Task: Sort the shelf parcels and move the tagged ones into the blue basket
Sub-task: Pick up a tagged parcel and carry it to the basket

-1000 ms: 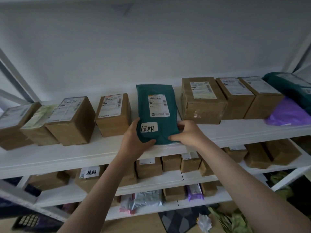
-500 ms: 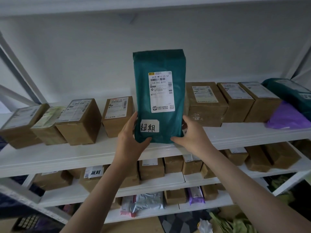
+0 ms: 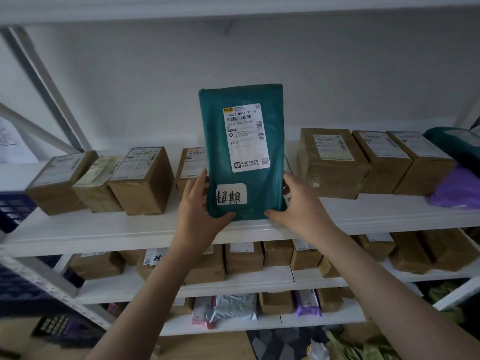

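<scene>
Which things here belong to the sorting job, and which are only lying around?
Job: green parcel with handwritten tag, gripped by left hand and right hand; shelf boxes.

Lying around: leafy greens, crumpled paper on the floor.

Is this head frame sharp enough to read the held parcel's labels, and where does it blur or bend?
Head view: the green parcel, its handwritten tag and its printed label are sharp; left upright and left-edge boxes are smeared; the shelf edge bows from wide-angle distortion; lighting dim and even, no glare.

Top shelf: 7 brown boxes, 2 green mailers, 1 purple bag.
</scene>
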